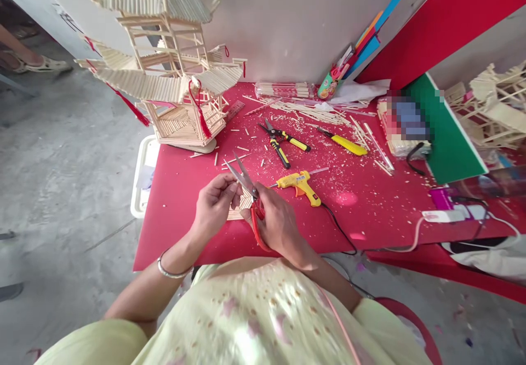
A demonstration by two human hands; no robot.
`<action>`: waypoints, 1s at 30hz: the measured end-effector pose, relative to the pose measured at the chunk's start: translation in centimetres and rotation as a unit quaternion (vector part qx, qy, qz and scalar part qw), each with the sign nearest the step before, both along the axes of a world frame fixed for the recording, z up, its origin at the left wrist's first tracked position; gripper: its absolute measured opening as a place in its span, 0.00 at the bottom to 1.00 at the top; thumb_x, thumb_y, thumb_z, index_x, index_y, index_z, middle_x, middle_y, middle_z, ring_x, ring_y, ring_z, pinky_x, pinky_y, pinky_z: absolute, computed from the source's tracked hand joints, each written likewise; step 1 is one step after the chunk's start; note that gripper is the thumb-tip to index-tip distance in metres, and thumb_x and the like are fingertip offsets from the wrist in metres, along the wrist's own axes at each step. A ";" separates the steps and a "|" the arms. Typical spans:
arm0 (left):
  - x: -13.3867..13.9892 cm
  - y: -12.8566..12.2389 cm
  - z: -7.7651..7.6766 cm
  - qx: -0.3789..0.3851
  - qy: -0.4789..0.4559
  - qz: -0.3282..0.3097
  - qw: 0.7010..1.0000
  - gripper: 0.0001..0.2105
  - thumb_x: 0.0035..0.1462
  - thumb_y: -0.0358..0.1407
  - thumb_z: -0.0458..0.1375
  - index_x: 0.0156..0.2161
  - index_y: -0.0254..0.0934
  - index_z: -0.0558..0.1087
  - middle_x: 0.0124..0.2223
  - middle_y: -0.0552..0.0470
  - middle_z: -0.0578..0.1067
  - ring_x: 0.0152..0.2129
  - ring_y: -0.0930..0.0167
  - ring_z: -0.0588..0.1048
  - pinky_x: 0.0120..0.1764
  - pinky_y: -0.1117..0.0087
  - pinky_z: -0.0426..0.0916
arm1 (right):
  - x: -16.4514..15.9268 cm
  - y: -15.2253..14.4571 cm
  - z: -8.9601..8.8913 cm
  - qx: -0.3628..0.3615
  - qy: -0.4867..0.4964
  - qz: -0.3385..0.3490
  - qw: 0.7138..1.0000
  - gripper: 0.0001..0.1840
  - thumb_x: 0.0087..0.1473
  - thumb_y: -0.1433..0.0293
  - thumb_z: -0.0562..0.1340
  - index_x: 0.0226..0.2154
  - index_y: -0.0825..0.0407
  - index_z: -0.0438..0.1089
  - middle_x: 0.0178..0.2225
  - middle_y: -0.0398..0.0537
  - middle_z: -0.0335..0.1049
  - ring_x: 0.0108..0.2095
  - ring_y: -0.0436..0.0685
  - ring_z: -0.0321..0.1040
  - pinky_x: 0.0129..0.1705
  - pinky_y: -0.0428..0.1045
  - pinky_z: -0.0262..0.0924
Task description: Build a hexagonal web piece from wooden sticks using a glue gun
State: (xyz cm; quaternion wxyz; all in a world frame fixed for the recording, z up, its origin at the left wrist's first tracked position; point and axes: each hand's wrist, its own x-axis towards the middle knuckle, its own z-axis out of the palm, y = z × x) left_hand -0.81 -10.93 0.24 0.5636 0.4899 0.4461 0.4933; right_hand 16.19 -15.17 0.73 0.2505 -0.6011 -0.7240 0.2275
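My right hand [277, 220] grips a pair of scissors [245, 178] by the red handles, blades parted and pointing up and to the left. Beside the blades, my left hand [216, 201] is closed in a pinch. Whatever lies between its fingertips is too small to make out. Below both hands, a small panel of glued wooden sticks [235, 214] rests on the red table [184, 189], partly covered by the fingers. Just right of the scissors lies a yellow glue gun [299, 185] with a clear glue stick in its back.
A pagoda model of wooden sticks [176, 88] stands at the table's back left. Yellow-black pliers [283, 141], a yellow utility knife [348, 144] and loose sticks [304, 112] lie behind the glue gun. A power strip [446, 215] with cables sits at the right.
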 end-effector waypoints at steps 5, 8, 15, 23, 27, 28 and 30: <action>0.5 -0.5 0.9 0.012 0.042 0.031 0.999 0.09 0.64 0.40 0.62 0.41 0.36 0.75 0.30 0.54 0.73 0.20 0.77 0.70 0.25 0.75 0.66 | -0.7 0.0 0.0 -0.033 0.024 -0.002 0.999 0.27 0.66 0.60 0.58 0.63 0.51 0.60 0.48 0.54 0.77 0.45 0.62 0.75 0.41 0.50 0.65; 0.9 -0.9 1.0 0.026 0.072 0.034 0.996 0.09 0.66 0.40 0.58 0.42 0.36 0.74 0.29 0.55 0.73 0.20 0.76 0.71 0.26 0.74 0.66 | -1.0 -0.2 -0.2 -0.055 0.030 -0.006 0.998 0.21 0.66 0.65 0.56 0.60 0.49 0.62 0.42 0.48 0.78 0.38 0.59 0.76 0.35 0.48 0.60; 0.5 -1.0 0.9 0.109 0.254 0.047 0.960 0.08 0.66 0.35 0.55 0.38 0.36 0.76 0.30 0.53 0.74 0.27 0.74 0.70 0.32 0.73 0.64 | -0.6 -0.5 -0.3 -0.069 -0.010 0.003 0.998 0.20 0.61 0.69 0.56 0.55 0.50 0.63 0.39 0.49 0.78 0.34 0.58 0.74 0.32 0.48 0.54; 0.9 -1.8 0.8 0.080 0.197 0.063 0.975 0.08 0.66 0.36 0.55 0.37 0.36 0.75 0.29 0.54 0.72 0.25 0.74 0.69 0.31 0.73 0.65 | -0.4 -0.6 -0.8 -0.076 -0.009 -0.003 0.997 0.16 0.60 0.69 0.55 0.50 0.49 0.66 0.34 0.46 0.77 0.30 0.56 0.72 0.30 0.47 0.51; 0.9 -2.1 0.3 0.040 0.164 0.077 0.983 0.07 0.64 0.37 0.58 0.41 0.37 0.75 0.29 0.54 0.73 0.25 0.74 0.70 0.31 0.73 0.66 | -0.3 -0.7 -1.3 -0.073 0.013 -0.004 0.997 0.17 0.59 0.70 0.54 0.51 0.49 0.66 0.33 0.45 0.77 0.30 0.56 0.73 0.31 0.47 0.52; 0.9 -2.1 0.2 0.035 0.164 0.075 0.983 0.07 0.64 0.37 0.58 0.41 0.37 0.75 0.29 0.54 0.74 0.25 0.74 0.70 0.31 0.73 0.66 | -0.3 -0.7 -1.3 -0.076 0.018 -0.003 0.997 0.18 0.59 0.70 0.55 0.51 0.49 0.66 0.33 0.45 0.77 0.30 0.56 0.73 0.31 0.47 0.53; 0.7 -2.0 0.4 0.039 0.177 0.065 0.981 0.07 0.65 0.37 0.57 0.41 0.37 0.76 0.28 0.54 0.73 0.24 0.74 0.69 0.30 0.73 0.65 | -0.2 -0.8 -1.0 -0.088 0.027 0.004 0.996 0.19 0.58 0.70 0.55 0.53 0.49 0.65 0.32 0.45 0.76 0.30 0.56 0.72 0.31 0.47 0.52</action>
